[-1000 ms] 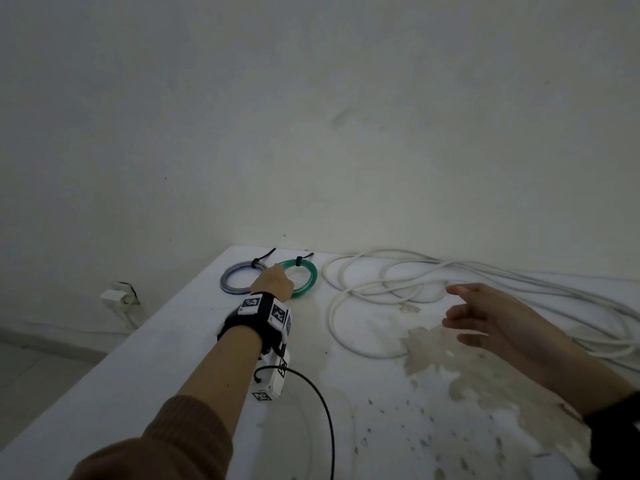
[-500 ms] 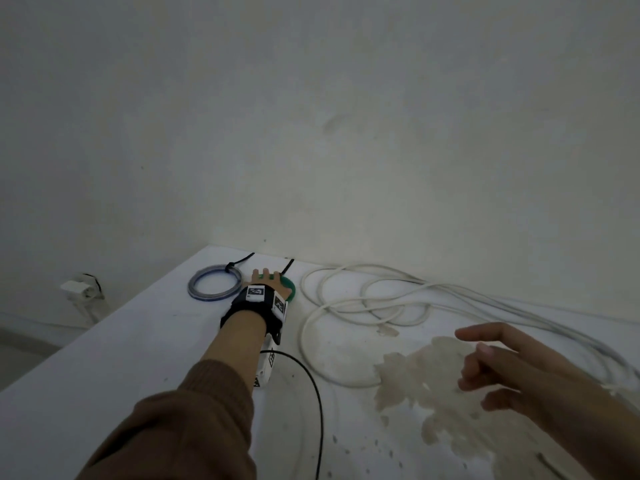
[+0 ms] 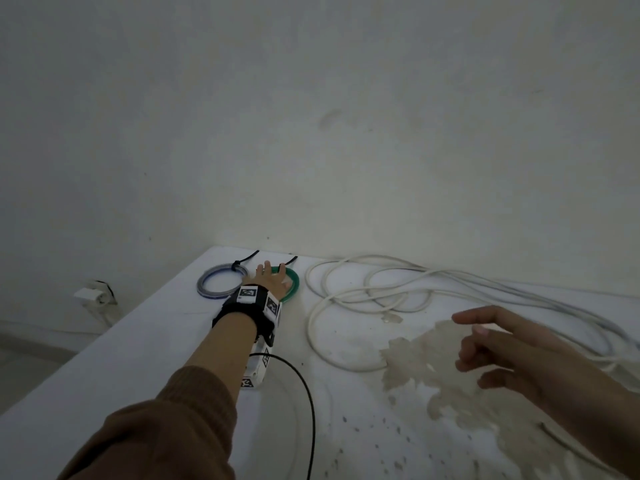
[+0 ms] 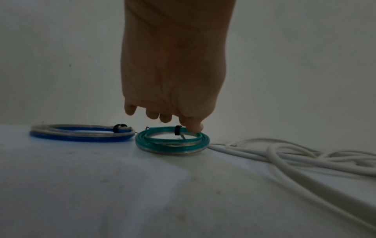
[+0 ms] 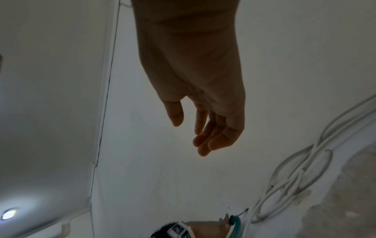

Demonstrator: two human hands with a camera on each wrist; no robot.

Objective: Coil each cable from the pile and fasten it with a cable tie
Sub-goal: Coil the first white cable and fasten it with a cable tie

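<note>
A green coil (image 3: 295, 284) (image 4: 173, 145) with a black cable tie (image 4: 178, 130) lies flat at the table's far end, right of a blue-and-clear coil (image 3: 221, 284) (image 4: 81, 136) with its own black tie (image 4: 118, 128). My left hand (image 3: 270, 273) (image 4: 162, 116) lies over the green coil with fingers spread; in the left wrist view its thumb touches the coil's rim. The loose white cable (image 3: 363, 296) (image 4: 305, 162) (image 5: 295, 177) sprawls to the right. Above the table's stained patch hovers my right hand (image 3: 467, 337) (image 5: 189, 133), its fingers loosely curled and holding nothing.
The white table (image 3: 145, 341) ends at a left edge with floor below, and a wall rises right behind it. A wall socket (image 3: 95, 296) sits low on the left. A black wire (image 3: 308, 393) runs from the left wrist camera. A rough stain (image 3: 433, 368) covers the table's right part.
My left hand went from curled fingers on the green coil to spread fingers on top of it. The green coil now lies clear of the blue one. My right hand drifted right and nearer.
</note>
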